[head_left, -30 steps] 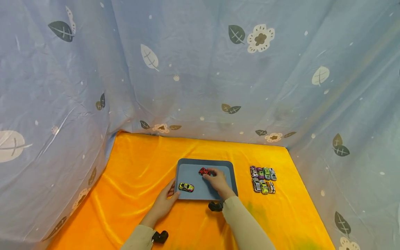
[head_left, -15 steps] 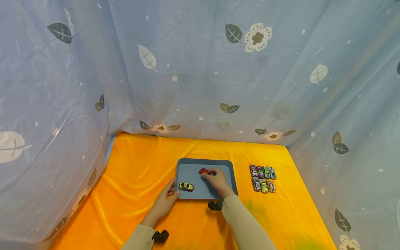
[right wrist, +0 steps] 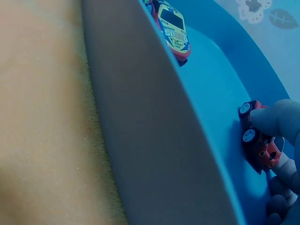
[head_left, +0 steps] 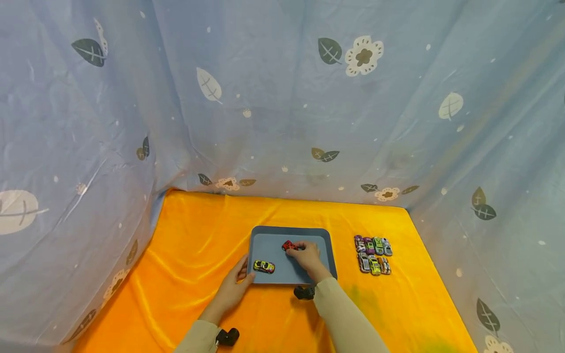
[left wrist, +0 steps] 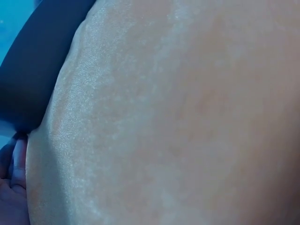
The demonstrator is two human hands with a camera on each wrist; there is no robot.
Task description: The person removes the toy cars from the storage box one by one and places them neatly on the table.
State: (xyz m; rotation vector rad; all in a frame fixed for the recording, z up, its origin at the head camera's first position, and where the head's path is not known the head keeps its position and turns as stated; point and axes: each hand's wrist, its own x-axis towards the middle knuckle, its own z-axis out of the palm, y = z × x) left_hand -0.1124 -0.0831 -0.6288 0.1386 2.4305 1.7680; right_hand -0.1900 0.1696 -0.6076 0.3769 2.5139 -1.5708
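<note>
In the head view, my right hand (head_left: 307, 257) pinches a small red toy car (head_left: 289, 245) inside the grey-blue tray (head_left: 289, 280). The right wrist view shows the red toy car (right wrist: 261, 149) tilted, its wheels facing the camera, with the thumb on its side and fingers beneath; whether it touches the tray floor I cannot tell. A yellow patterned toy car (head_left: 264, 266) sits at the tray's front left. My left hand (head_left: 231, 288) grips the tray's front left corner, thumb at the front and fingers along the side. Skin and cloth fill most of the left wrist view.
To the right of the tray, several toy cars (head_left: 372, 255) stand in two close rows on the orange cloth (head_left: 207, 220). Blue patterned curtains (head_left: 273, 98) enclose the back and both sides. Each wrist carries a small black camera (head_left: 227, 337).
</note>
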